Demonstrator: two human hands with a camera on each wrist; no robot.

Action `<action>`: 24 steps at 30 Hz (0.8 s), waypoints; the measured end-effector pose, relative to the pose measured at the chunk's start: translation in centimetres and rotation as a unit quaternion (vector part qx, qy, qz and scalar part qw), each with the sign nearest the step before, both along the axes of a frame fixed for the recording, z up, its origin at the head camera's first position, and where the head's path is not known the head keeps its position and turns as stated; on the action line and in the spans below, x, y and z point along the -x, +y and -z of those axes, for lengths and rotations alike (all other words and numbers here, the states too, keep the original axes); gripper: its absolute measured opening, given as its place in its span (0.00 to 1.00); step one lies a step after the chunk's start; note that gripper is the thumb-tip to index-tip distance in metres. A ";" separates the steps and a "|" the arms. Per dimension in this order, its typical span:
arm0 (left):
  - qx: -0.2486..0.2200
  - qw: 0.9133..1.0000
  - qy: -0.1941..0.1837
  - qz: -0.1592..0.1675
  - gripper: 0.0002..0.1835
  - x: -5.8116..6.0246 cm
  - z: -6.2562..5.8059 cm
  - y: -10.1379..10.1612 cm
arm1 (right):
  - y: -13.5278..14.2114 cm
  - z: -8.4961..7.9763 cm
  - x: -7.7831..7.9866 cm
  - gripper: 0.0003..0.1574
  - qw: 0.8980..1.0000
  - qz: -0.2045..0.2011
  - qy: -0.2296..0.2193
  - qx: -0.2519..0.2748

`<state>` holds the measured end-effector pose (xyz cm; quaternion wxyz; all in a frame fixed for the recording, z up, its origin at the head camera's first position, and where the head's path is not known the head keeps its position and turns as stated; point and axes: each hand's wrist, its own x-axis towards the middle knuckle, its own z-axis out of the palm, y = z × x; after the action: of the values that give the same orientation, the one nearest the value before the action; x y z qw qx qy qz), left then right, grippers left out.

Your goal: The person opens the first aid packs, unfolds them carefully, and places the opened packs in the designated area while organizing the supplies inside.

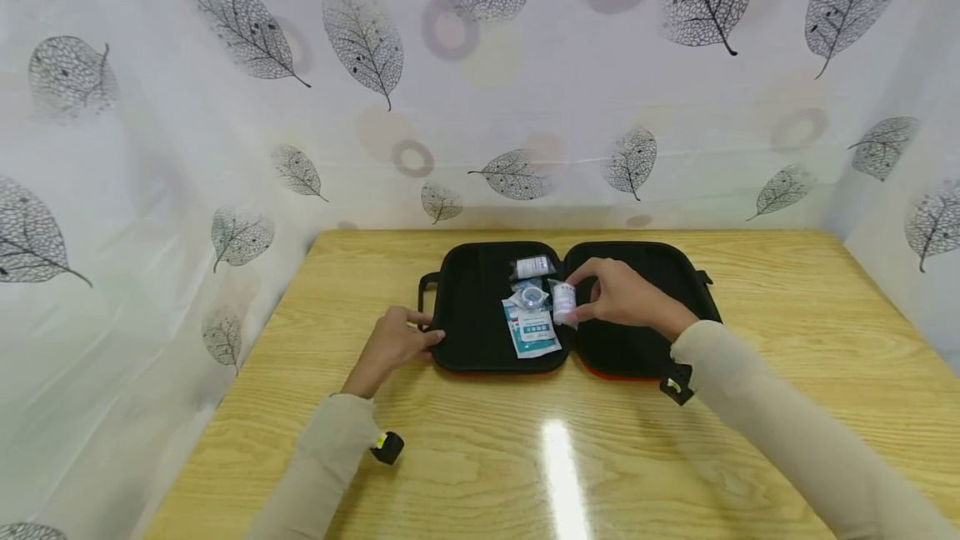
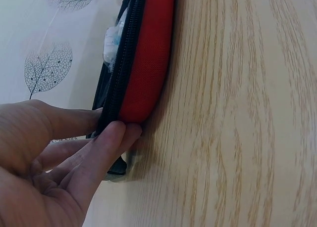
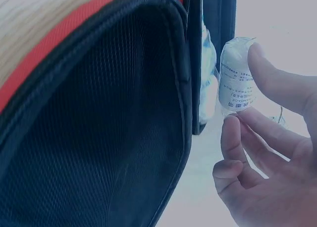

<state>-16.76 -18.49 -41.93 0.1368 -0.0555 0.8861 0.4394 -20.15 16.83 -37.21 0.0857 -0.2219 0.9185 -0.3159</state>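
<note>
A red and black zip case point(image 1: 472, 352) lies opened flat on the table, its two halves side by side. My left hand point(image 1: 395, 337) pinches the rim at the left half's outer corner; in the left wrist view, thumb and fingers point(image 2: 111, 138) close on the zipped edge. Between thumb and fingertips my right hand point(image 1: 626, 294) holds a wrapped bandage roll point(image 3: 237, 73), printed "BANDAGE", over the middle of the case. In the left half lie another wrapped roll point(image 1: 532, 267), a round clear-wrapped item point(image 1: 532, 297) and flat teal-and-white packets point(image 1: 536, 332).
The case's right half point(image 1: 637, 348) shows a black mesh lining. A black handle point(image 1: 422, 294) sticks out on the left side. Wooden table point(image 1: 465, 457) surrounds the case, and a leaf-patterned sheet point(image 1: 480, 107) hangs behind it.
</note>
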 end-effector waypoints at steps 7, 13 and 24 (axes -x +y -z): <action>-0.008 1.000 -0.002 0.000 0.24 0.0 0.1 0.0 | 2.1 -0.5 0.1 0.35 1.000 0.023 0.006 -0.014; -0.005 1.000 -0.002 0.001 0.24 0.0 0.0 0.0 | 4.6 -0.2 0.3 0.35 0.999 0.037 0.005 -0.011; -0.015 1.000 -0.005 0.000 0.24 0.0 -0.1 0.0 | 8.7 1.0 0.7 0.33 0.997 0.071 -0.008 -0.028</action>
<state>-16.72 -18.49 -41.85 0.1423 -0.0560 0.8784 0.4528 -20.86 25.49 -38.19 0.0763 -0.1516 0.9396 -0.2972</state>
